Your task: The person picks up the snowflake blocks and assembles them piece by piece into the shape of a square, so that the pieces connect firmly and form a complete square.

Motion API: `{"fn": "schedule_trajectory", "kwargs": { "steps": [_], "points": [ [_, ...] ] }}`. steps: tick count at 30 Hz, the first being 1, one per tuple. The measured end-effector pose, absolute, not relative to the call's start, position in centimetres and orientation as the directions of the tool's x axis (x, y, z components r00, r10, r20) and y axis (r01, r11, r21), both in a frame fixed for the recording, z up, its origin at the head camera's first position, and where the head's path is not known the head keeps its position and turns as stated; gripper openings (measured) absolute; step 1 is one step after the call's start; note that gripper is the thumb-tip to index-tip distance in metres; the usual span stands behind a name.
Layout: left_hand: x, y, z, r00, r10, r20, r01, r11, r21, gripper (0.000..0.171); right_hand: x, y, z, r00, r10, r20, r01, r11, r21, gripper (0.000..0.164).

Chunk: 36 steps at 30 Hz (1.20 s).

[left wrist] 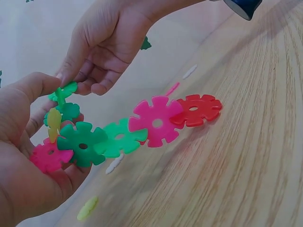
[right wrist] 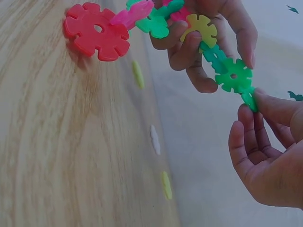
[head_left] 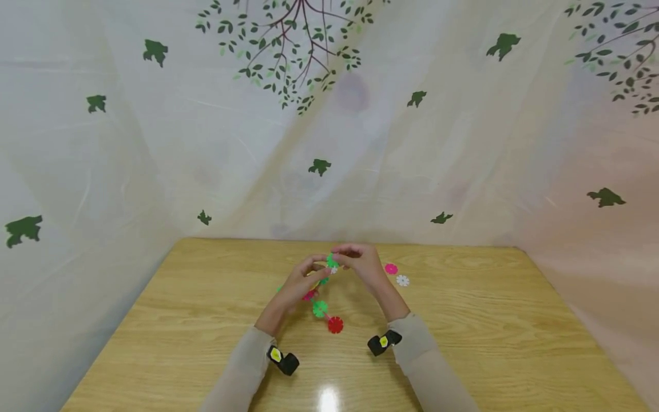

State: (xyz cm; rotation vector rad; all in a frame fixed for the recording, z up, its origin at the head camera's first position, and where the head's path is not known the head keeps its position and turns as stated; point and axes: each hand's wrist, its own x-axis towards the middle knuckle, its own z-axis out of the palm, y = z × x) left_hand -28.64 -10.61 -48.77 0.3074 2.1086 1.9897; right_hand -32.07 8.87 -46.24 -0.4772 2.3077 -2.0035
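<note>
A chain of notched flower-shaped plastic discs runs between both hands. My left hand (head_left: 297,284) cradles the chain near its middle, around a pink disc (left wrist: 47,158) and a yellow disc (right wrist: 202,32). From there the chain hangs toward the table through dark green, light green and pink discs, ending in a red disc (head_left: 335,325). At the upper end, my right hand (head_left: 364,266) pinches a small green disc (right wrist: 249,100) between thumb and fingers. That disc meets another green disc (right wrist: 233,75) edge to edge at an angle; how deep the slots interlock is hard to tell.
On the wooden table (head_left: 489,332), a loose pink disc (head_left: 391,269) and a white disc (head_left: 403,280) lie right of the hands. Loose yellow discs (right wrist: 166,185) and another white one (left wrist: 114,164) lie near the table's edge. A printed cloth (head_left: 257,171) hangs behind.
</note>
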Motion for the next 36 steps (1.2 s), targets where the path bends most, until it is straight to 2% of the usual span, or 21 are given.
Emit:
{"fn": "schedule_trajectory", "kwargs": {
  "steps": [12, 22, 28, 32, 36],
  "points": [
    [-28.7, -10.9, -48.8, -0.952, 0.307, -0.016, -0.005, 0.037, 0.999, 0.04, -32.0, 9.5, -45.3, -0.943, -0.31, 0.12, -0.176, 0.161, -0.971, 0.033],
    [-28.8, -10.7, -48.9, -0.969, 0.241, -0.06, -0.053, 0.035, 0.998, 0.04, -32.7, 13.6, -42.2, -0.967, -0.215, 0.137, -0.179, 0.19, -0.965, 0.034],
    [-28.6, -10.6, -48.8, -0.969, 0.239, -0.069, -0.069, 0.008, 0.998, 0.037, -33.4, 16.9, -41.4, -0.959, -0.28, 0.029, -0.143, 0.397, -0.907, 0.032],
    [-28.5, -10.4, -48.8, -0.971, 0.227, -0.08, -0.092, -0.04, 0.995, 0.034, -33.9, 19.0, -42.3, -0.936, -0.345, -0.068, -0.139, 0.541, -0.829, 0.032],
    [-28.7, -10.0, -49.3, -0.977, 0.188, -0.096, -0.109, -0.061, 0.992, 0.032, -34.2, 20.9, -43.6, -0.922, -0.351, -0.161, -0.119, 0.655, -0.746, 0.027]
  ]
}}
